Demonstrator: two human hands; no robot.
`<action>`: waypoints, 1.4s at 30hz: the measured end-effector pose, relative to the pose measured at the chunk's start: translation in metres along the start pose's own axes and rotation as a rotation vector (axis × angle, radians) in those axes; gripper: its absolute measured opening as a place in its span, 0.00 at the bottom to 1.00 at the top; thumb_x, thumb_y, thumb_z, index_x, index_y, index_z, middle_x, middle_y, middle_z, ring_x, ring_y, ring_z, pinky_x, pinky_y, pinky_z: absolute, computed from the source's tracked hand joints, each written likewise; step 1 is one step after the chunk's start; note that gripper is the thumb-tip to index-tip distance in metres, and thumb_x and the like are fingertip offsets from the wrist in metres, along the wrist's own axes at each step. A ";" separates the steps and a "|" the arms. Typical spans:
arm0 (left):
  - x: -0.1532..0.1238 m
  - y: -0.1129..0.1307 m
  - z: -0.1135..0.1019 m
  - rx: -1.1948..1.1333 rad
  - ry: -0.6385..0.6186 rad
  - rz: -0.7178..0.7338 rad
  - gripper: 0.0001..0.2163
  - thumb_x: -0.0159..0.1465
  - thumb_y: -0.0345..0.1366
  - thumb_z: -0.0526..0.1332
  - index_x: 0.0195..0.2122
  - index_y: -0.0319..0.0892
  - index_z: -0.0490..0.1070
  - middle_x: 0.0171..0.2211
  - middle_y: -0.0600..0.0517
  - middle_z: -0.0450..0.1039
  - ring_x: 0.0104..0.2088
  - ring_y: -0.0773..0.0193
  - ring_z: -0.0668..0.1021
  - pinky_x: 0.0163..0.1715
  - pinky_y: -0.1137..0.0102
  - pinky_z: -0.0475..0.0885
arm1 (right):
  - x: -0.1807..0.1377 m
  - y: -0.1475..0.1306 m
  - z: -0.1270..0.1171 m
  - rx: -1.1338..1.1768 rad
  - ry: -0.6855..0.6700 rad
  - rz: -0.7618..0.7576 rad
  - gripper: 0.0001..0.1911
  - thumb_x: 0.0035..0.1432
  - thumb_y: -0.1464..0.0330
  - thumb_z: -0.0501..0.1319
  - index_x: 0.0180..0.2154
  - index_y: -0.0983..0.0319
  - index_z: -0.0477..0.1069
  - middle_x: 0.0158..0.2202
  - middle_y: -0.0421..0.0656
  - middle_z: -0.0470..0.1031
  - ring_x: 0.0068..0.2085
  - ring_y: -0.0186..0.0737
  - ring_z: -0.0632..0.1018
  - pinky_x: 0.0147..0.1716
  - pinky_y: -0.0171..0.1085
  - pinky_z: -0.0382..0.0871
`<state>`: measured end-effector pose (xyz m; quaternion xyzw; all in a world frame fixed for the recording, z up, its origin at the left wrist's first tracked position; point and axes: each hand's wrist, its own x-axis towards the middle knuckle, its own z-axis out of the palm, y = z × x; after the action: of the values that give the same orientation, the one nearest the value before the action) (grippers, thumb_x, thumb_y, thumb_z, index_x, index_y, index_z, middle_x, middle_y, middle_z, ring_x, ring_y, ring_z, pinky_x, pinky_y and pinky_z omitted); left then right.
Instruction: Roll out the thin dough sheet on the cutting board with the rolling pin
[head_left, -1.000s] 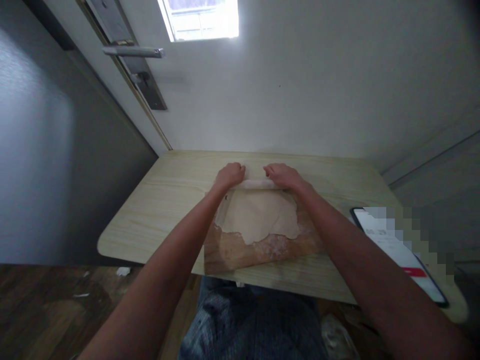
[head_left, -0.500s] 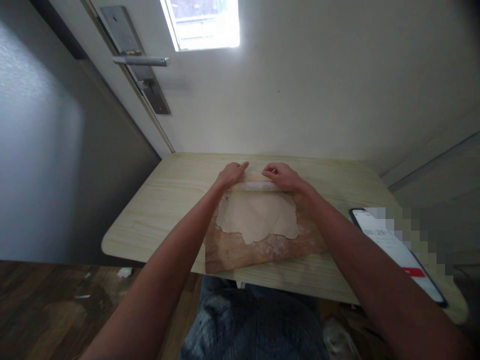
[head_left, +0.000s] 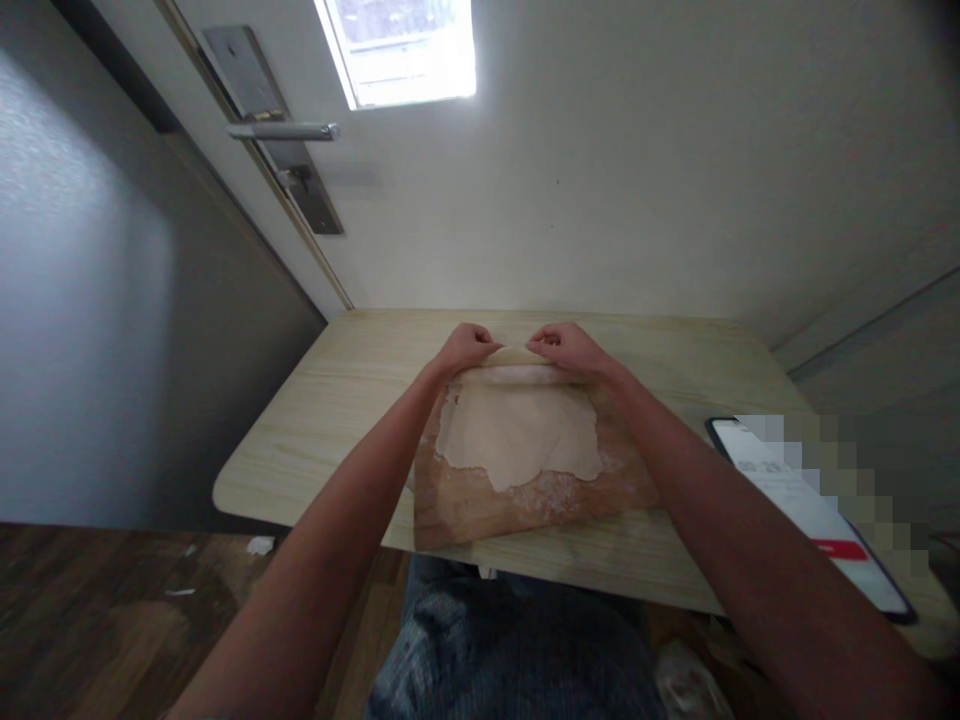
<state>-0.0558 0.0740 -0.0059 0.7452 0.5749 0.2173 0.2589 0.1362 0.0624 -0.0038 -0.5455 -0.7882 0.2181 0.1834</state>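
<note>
A thin, uneven sheet of dough [head_left: 521, 430] lies on a wooden board [head_left: 450, 515] dusted with flour. Across its far part rests a pale, floury rolling pin [head_left: 517, 374], its ends hidden by my wrists. Beyond the pin shows the far edge of the dough. My left hand [head_left: 466, 348] pinches that edge at its left, thumb and fingers together. On the right, my right hand [head_left: 566, 347] is closed in a similar pinch on the same edge. Both forearms reach over the sides of the board.
The board sits on a light wood-grain table [head_left: 315, 420] against a pale door with a metal handle [head_left: 285, 131] and a small window [head_left: 409, 55]. A phone [head_left: 810, 510] lies at the table's right end. Scraps of white litter [head_left: 260, 546] are on the floor at left.
My left thumb, earlier raised and apart, has come down onto the dough's far edge. My right fingers have closed on that edge too. The view has shifted slightly.
</note>
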 end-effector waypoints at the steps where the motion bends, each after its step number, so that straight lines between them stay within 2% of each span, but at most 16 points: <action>1: 0.000 0.000 0.000 0.019 -0.030 0.016 0.11 0.53 0.39 0.57 0.20 0.37 0.68 0.17 0.56 0.62 0.20 0.71 0.64 0.22 0.75 0.59 | 0.000 0.000 0.001 -0.038 -0.004 0.008 0.17 0.52 0.64 0.51 0.34 0.65 0.74 0.31 0.45 0.75 0.29 0.34 0.71 0.26 0.31 0.59; 6: -0.007 0.004 0.001 0.190 -0.183 0.078 0.15 0.58 0.40 0.51 0.25 0.37 0.73 0.25 0.50 0.72 0.28 0.64 0.72 0.30 0.71 0.64 | -0.006 -0.006 0.006 -0.234 -0.049 0.033 0.16 0.53 0.66 0.50 0.29 0.62 0.75 0.35 0.48 0.77 0.34 0.41 0.74 0.29 0.34 0.60; 9: -0.017 0.009 0.002 0.316 -0.219 0.099 0.17 0.62 0.40 0.46 0.29 0.39 0.73 0.31 0.47 0.75 0.34 0.60 0.74 0.34 0.69 0.65 | -0.013 -0.013 0.005 -0.320 -0.052 0.031 0.19 0.56 0.64 0.47 0.32 0.62 0.75 0.40 0.49 0.76 0.38 0.42 0.74 0.32 0.35 0.61; 12: -0.029 0.014 0.003 0.421 -0.197 0.110 0.20 0.64 0.41 0.42 0.33 0.39 0.73 0.36 0.44 0.75 0.38 0.56 0.75 0.36 0.66 0.66 | -0.022 -0.020 0.005 -0.399 -0.045 0.034 0.22 0.60 0.63 0.43 0.37 0.63 0.74 0.44 0.51 0.74 0.41 0.44 0.74 0.34 0.36 0.61; 16: -0.046 0.018 0.005 0.511 -0.148 0.158 0.22 0.66 0.42 0.40 0.37 0.39 0.71 0.39 0.43 0.74 0.41 0.55 0.74 0.39 0.65 0.65 | -0.038 -0.026 0.005 -0.477 -0.047 0.013 0.24 0.62 0.63 0.41 0.38 0.64 0.73 0.42 0.53 0.75 0.40 0.45 0.75 0.35 0.39 0.61; 21: -0.065 0.015 0.004 0.654 -0.062 0.409 0.21 0.67 0.40 0.37 0.40 0.40 0.68 0.39 0.46 0.72 0.39 0.59 0.73 0.39 0.67 0.65 | -0.057 -0.029 0.005 -0.502 -0.044 -0.068 0.22 0.63 0.64 0.41 0.41 0.61 0.72 0.44 0.50 0.75 0.42 0.44 0.75 0.36 0.38 0.62; 25: -0.074 0.009 0.004 0.661 -0.044 0.525 0.19 0.67 0.41 0.39 0.46 0.39 0.66 0.42 0.46 0.70 0.41 0.59 0.71 0.41 0.66 0.64 | -0.069 -0.025 0.005 -0.464 -0.015 -0.158 0.21 0.64 0.65 0.41 0.49 0.59 0.68 0.51 0.45 0.71 0.48 0.39 0.72 0.43 0.37 0.61; 30: -0.079 0.005 0.001 0.613 -0.084 0.575 0.18 0.67 0.41 0.44 0.53 0.39 0.60 0.44 0.44 0.68 0.43 0.59 0.70 0.42 0.67 0.63 | -0.075 -0.016 0.008 -0.383 0.035 -0.301 0.22 0.64 0.65 0.41 0.51 0.62 0.65 0.50 0.46 0.71 0.48 0.38 0.71 0.47 0.37 0.59; 34: -0.071 0.010 -0.004 0.560 -0.186 0.531 0.16 0.65 0.42 0.48 0.48 0.38 0.64 0.42 0.45 0.69 0.42 0.61 0.72 0.40 0.70 0.64 | -0.068 -0.014 0.009 -0.468 -0.004 -0.358 0.21 0.64 0.66 0.41 0.49 0.64 0.66 0.45 0.47 0.72 0.45 0.38 0.71 0.45 0.36 0.60; 38: -0.059 0.023 -0.003 0.642 -0.299 0.517 0.18 0.63 0.48 0.51 0.44 0.38 0.64 0.42 0.45 0.70 0.42 0.59 0.73 0.37 0.69 0.65 | -0.055 -0.020 0.012 -0.530 -0.029 -0.372 0.20 0.64 0.64 0.43 0.42 0.65 0.70 0.40 0.48 0.73 0.41 0.39 0.72 0.41 0.36 0.61; 42: -0.056 0.029 0.004 0.691 -0.307 0.544 0.20 0.62 0.50 0.51 0.43 0.37 0.63 0.43 0.44 0.71 0.44 0.57 0.73 0.39 0.69 0.65 | -0.049 -0.026 0.020 -0.575 -0.030 -0.370 0.19 0.63 0.64 0.44 0.39 0.67 0.69 0.39 0.51 0.72 0.40 0.41 0.72 0.38 0.37 0.61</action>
<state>-0.0451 0.0134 0.0084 0.9350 0.3521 -0.0398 0.0110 0.1221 0.0055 -0.0089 -0.4192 -0.9057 -0.0421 0.0469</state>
